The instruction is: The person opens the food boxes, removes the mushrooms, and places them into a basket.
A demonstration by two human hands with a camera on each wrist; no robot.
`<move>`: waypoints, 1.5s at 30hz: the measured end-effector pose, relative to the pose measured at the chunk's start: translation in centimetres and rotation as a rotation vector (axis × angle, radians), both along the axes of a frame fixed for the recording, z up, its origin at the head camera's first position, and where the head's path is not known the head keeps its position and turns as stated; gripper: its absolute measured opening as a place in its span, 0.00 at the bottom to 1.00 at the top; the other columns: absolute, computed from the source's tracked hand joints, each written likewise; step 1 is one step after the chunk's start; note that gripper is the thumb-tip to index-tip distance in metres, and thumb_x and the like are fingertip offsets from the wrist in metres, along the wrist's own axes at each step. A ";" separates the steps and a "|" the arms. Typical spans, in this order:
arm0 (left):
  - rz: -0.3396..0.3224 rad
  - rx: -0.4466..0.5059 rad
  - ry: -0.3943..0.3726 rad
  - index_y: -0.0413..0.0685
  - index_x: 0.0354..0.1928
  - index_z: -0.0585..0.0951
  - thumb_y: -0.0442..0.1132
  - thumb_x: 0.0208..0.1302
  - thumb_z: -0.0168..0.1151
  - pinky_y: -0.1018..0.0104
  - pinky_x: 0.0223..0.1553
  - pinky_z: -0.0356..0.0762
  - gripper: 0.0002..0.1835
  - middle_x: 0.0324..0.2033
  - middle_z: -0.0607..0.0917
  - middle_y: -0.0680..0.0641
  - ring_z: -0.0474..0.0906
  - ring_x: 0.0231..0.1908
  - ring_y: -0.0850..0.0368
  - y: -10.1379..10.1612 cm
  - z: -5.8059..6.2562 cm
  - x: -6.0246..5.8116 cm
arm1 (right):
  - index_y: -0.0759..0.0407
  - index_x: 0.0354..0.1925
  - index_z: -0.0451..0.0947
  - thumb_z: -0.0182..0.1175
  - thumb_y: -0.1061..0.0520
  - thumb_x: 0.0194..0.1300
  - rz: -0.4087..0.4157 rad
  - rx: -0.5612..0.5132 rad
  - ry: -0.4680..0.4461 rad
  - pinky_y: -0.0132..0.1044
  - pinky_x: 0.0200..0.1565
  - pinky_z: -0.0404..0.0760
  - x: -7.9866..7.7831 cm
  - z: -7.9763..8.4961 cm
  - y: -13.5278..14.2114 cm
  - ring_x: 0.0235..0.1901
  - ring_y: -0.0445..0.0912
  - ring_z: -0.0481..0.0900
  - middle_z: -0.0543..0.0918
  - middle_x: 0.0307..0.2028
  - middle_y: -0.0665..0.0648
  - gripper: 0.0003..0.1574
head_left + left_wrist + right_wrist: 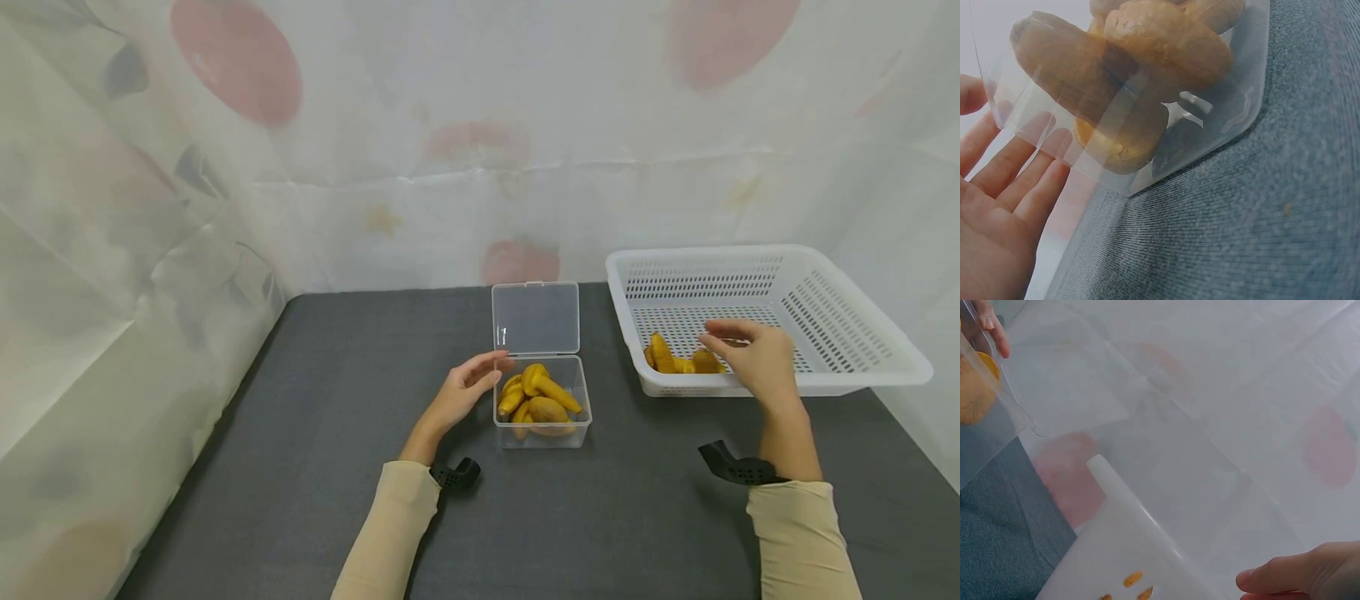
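Observation:
A small clear plastic box (542,439) stands on the dark table, its hinged lid (536,318) raised at the back. Inside lie several yellow-brown, smooth oblong pieces (547,408). My left hand (463,390) rests its extended fingers against the box's left side, near the back corner; the left wrist view shows the fingertips (1054,172) at the clear wall. My right hand (761,358) hovers over the front of a white slotted basket (862,387), thumb and fingers apart with nothing visible between them. Just left of and below it, more yellow-brown pieces (662,354) lie in the basket.
The dark grey table (337,375) ends at a pale printed curtain (420,208) behind and on the left. The basket occupies the back right, with its right end reaching the table's edge.

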State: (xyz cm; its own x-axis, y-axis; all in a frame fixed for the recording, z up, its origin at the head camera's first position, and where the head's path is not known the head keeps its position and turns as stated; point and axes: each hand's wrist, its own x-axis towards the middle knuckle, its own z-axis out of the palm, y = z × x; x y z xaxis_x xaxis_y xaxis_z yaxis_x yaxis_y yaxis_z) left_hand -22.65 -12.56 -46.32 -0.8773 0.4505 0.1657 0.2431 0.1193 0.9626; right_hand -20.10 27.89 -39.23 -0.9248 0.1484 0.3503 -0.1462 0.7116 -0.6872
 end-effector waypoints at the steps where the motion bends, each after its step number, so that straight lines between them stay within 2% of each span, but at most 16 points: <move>1: -0.001 0.001 0.001 0.45 0.67 0.70 0.39 0.73 0.51 0.58 0.65 0.73 0.22 0.62 0.76 0.36 0.71 0.65 0.41 0.0 0.0 0.0 | 0.71 0.48 0.81 0.64 0.56 0.64 -0.002 -0.002 -0.006 0.07 0.30 0.66 0.0 0.1 -0.1 0.28 0.06 0.62 0.89 0.38 0.64 0.20; 4: -0.001 -0.002 0.006 0.45 0.67 0.70 0.40 0.73 0.51 0.61 0.64 0.73 0.22 0.62 0.76 0.36 0.71 0.65 0.41 0.0 0.1 0.1 | 0.71 0.49 0.81 0.63 0.54 0.64 -0.002 -0.018 -0.026 0.08 0.29 0.67 0.2 0.4 -0.6 0.28 0.06 0.62 0.87 0.42 0.69 0.22; 5: -0.002 -0.003 0.008 0.45 0.67 0.70 0.40 0.73 0.51 0.62 0.64 0.73 0.22 0.62 0.76 0.36 0.72 0.65 0.42 0.0 0.1 0.1 | 0.71 0.49 0.81 0.63 0.54 0.65 0.003 -0.022 -0.023 0.09 0.28 0.69 0.3 0.5 -0.8 0.28 0.06 0.62 0.83 0.46 0.75 0.22; 12: 0.000 -0.010 0.013 0.45 0.67 0.70 0.40 0.73 0.51 0.67 0.62 0.74 0.22 0.62 0.76 0.36 0.72 0.64 0.42 0.0 0.1 0.1 | 0.71 0.48 0.81 0.63 0.56 0.64 0.040 -0.024 0.025 0.05 0.33 0.66 0.6 1.3 -2.2 0.28 0.07 0.64 0.84 0.44 0.75 0.20; 14: 0.002 -0.010 0.018 0.44 0.67 0.70 0.39 0.73 0.51 0.68 0.62 0.74 0.22 0.62 0.76 0.35 0.72 0.64 0.41 0.0 0.1 0.1 | 0.70 0.46 0.82 0.65 0.57 0.63 0.062 -0.036 0.051 0.05 0.34 0.67 0.5 1.4 -2.6 0.28 0.08 0.66 0.88 0.40 0.68 0.19; 16: 0.007 -0.009 0.024 0.43 0.66 0.70 0.38 0.73 0.51 0.69 0.62 0.74 0.22 0.62 0.77 0.35 0.72 0.64 0.41 -0.1 0.0 0.0 | 0.70 0.45 0.83 0.66 0.58 0.62 0.097 -0.053 0.072 0.06 0.35 0.68 0.5 1.4 -3.1 0.29 0.09 0.68 0.89 0.36 0.54 0.17; 19: 0.011 -0.006 0.027 0.43 0.66 0.70 0.37 0.73 0.51 0.69 0.62 0.74 0.22 0.61 0.77 0.35 0.72 0.64 0.41 -0.1 0.0 0.0 | 0.69 0.44 0.83 0.66 0.60 0.60 0.175 -0.100 0.078 0.08 0.35 0.72 0.6 1.3 -4.1 0.30 0.11 0.72 0.82 0.31 0.29 0.16; 22: 0.007 -0.004 0.025 0.44 0.66 0.70 0.38 0.73 0.50 0.67 0.63 0.73 0.21 0.61 0.77 0.35 0.72 0.64 0.41 -0.1 -0.1 0.0 | 0.70 0.44 0.83 0.66 0.62 0.60 0.251 -0.146 0.059 0.11 0.34 0.75 0.9 1.3 -5.2 0.30 0.13 0.75 0.75 0.30 0.17 0.15; 24: -0.002 -0.005 0.028 0.44 0.66 0.70 0.38 0.73 0.50 0.66 0.63 0.73 0.22 0.61 0.77 0.35 0.72 0.64 0.41 0.0 -0.1 -0.1 | 0.69 0.44 0.83 0.66 0.62 0.59 0.285 -0.162 0.049 0.13 0.34 0.77 1.2 1.3 -5.9 0.31 0.14 0.77 0.77 0.30 0.18 0.14; 26: -0.002 -0.005 0.027 0.44 0.66 0.70 0.39 0.73 0.51 0.66 0.63 0.74 0.22 0.61 0.77 0.35 0.72 0.64 0.41 0.0 -0.1 -0.1 | 0.68 0.43 0.84 0.67 0.63 0.59 0.311 -0.164 0.048 0.15 0.34 0.78 1.4 1.4 -6.7 0.31 0.16 0.78 0.81 0.31 0.25 0.13; 29: 0.001 -0.007 0.026 0.45 0.66 0.70 0.39 0.73 0.51 0.68 0.63 0.74 0.21 0.61 0.77 0.36 0.72 0.64 0.41 0.0 -0.1 -0.2 | 0.67 0.43 0.84 0.67 0.64 0.58 0.354 -0.147 0.051 0.16 0.35 0.79 1.7 1.5 -7.8 0.32 0.17 0.78 0.89 0.35 0.47 0.13; 31: 0.001 -0.005 0.023 0.45 0.66 0.71 0.39 0.73 0.51 0.67 0.63 0.74 0.21 0.61 0.78 0.36 0.72 0.64 0.41 0.0 -0.1 -0.2 | 0.67 0.43 0.84 0.67 0.65 0.57 0.383 -0.136 0.049 0.17 0.35 0.79 1.9 1.6 -8.5 0.33 0.17 0.78 0.89 0.38 0.62 0.13; 33: 0.001 -0.004 0.024 0.45 0.66 0.71 0.39 0.73 0.51 0.64 0.64 0.74 0.21 0.61 0.78 0.36 0.73 0.64 0.41 0.0 -0.1 -0.1 | 0.68 0.43 0.84 0.67 0.66 0.57 0.412 -0.131 0.047 0.18 0.34 0.79 2.1 1.8 -9.1 0.34 0.18 0.78 0.87 0.40 0.69 0.14; 38: 0.000 -0.007 0.030 0.45 0.67 0.70 0.38 0.74 0.50 0.58 0.65 0.73 0.22 0.61 0.77 0.36 0.73 0.64 0.42 0.0 -0.3 -0.2 | 0.67 0.43 0.84 0.67 0.65 0.57 0.473 -0.108 0.046 0.18 0.36 0.80 2.2 1.9 -10.2 0.36 0.21 0.81 0.88 0.40 0.67 0.14; 42: -0.006 -0.005 0.042 0.42 0.67 0.69 0.37 0.74 0.50 0.58 0.65 0.73 0.22 0.61 0.77 0.35 0.72 0.64 0.41 0.0 -0.3 -0.3 | 0.65 0.45 0.83 0.66 0.64 0.59 0.524 -0.080 0.007 0.24 0.38 0.83 2.3 1.6 -11.2 0.37 0.35 0.87 0.88 0.41 0.66 0.15; 45: -0.012 -0.004 0.053 0.40 0.67 0.69 0.36 0.74 0.49 0.60 0.64 0.74 0.22 0.61 0.77 0.33 0.72 0.64 0.40 0.0 -0.3 -0.3 | 0.65 0.48 0.82 0.65 0.63 0.60 0.568 -0.073 -0.049 0.28 0.40 0.84 2.4 1.2 -12.1 0.39 0.47 0.88 0.87 0.44 0.65 0.16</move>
State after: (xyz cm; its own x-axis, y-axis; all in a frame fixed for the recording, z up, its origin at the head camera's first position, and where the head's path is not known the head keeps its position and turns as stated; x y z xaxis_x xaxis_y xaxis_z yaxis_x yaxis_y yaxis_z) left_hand -22.94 -12.58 -46.62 -0.8619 0.4616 0.2098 0.2951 0.1201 0.9479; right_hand -17.69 15.83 -38.00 -0.8814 -0.3543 0.3123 -0.4582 0.4811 -0.7474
